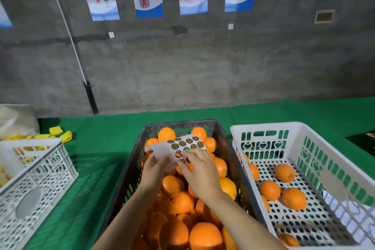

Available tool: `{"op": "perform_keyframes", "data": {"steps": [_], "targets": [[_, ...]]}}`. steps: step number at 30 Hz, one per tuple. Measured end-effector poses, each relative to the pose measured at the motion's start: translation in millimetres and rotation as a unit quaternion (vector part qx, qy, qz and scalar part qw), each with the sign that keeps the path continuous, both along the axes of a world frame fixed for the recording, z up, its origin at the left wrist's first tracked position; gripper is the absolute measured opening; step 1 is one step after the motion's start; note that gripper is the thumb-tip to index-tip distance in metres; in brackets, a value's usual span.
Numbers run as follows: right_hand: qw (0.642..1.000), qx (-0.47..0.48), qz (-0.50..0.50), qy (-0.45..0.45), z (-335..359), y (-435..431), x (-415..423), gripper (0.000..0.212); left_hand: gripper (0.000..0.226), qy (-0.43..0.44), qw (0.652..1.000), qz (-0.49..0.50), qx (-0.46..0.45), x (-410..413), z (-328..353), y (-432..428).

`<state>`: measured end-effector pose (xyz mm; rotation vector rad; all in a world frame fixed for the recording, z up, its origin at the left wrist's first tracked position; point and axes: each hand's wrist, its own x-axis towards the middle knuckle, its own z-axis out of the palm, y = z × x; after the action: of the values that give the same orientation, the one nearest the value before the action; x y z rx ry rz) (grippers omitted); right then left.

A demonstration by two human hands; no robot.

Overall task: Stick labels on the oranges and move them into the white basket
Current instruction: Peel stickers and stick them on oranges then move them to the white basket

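**A:** Your left hand (153,165) grips the near edge of the white backing sheet of round gold-green stickers (178,147). You hold it up over the dark plastic crate heaped with loose oranges (182,199), so the rows face you and the paper stays taut.

**B:** And my right?

**A:** Your right hand (199,172) lies over the sheet's lower rows, fingertips (183,154) bent down onto a sticker near the shiny holographic one. Whether you have already pinched an edge free, I cannot tell; the fingers hide it. I'd judge you are at the peeling step, with no orange picked up yet.

**B:** Where does the fruit stand?

**A:** Most of it sits unlabelled-looking in the dark crate right under your wrists. A handful of oranges (284,186) lie on the perforated floor of the white plastic basket with heart cut-outs (269,126), just to your right and touching the crate's side. That closeness probably keeps each transfer short. The task looks to be at an early stage.

**B:** Anything to watch?

**A:** The sheet curls, so keep your left grip firm or the sticker may fold on itself as it lifts. Another white lattice basket (40,170) stands well apart on your left on the green felt table cover (97,148), holding yellow pieces; don't confuse it with the target.
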<state>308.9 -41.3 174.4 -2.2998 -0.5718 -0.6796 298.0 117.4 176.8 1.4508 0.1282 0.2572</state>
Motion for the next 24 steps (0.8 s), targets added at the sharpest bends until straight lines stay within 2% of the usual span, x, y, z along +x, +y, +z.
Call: {"op": "perform_keyframes", "data": {"steps": [3,6,15,19,24], "targets": [[1.000,0.000,0.002,0.002,-2.5,-0.6,1.1,0.036,0.013,-0.003,1.000,-0.026,-0.005,1.2,-0.7,-0.4],[1.000,0.006,-0.004,-0.002,-3.7,-2.6,2.1,0.036,0.043,0.002,1.000,-0.030,0.002,-0.2,0.8,-0.3],[0.999,0.044,-0.006,0.012,-3.7,0.3,-0.3,0.025,0.049,-0.019,0.994,-0.106,0.008,-6.9,8.5,-5.0],[0.998,0.061,-0.004,0.016,-1.2,-0.3,-2.5,0.024,0.071,-0.014,0.997,-0.077,0.021,-9.7,11.0,-4.7],[0.997,0.074,0.001,0.012,1.3,-0.5,-4.6,0.015,0.049,-0.008,0.996,-0.084,0.020,-11.0,13.6,-4.6]]}}
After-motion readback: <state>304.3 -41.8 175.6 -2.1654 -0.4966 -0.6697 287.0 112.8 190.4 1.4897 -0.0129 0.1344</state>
